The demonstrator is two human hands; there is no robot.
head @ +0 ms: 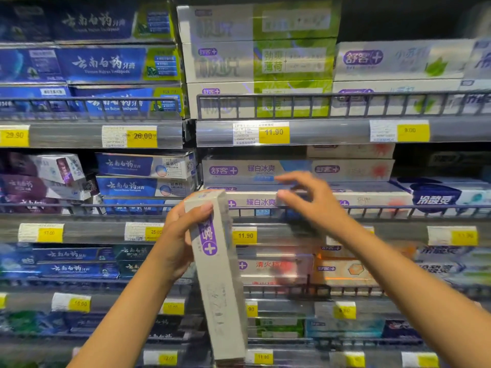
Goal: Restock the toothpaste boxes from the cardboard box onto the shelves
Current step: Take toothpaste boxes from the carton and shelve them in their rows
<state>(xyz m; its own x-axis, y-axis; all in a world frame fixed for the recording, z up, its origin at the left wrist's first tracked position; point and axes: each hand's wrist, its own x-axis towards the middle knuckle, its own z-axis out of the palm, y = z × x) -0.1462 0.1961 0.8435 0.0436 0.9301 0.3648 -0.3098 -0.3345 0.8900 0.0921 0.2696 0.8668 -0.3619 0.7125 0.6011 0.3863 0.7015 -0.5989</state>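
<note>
Hands split the work: left hand [183, 232] grips a long grey toothpaste box [216, 274] upright below the white shelf stack [255, 201], whose boxes lie crosswise, while the nearer right hand [305, 195] reaches open-fingered.

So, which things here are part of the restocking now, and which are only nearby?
Part of the job:
- long grey toothpaste box with purple logo, in the left hand
- white shelved boxes with purple logo, reached by the right hand

Only nearby:
- dark blue toothpaste boxes
- yellow price labels
</note>
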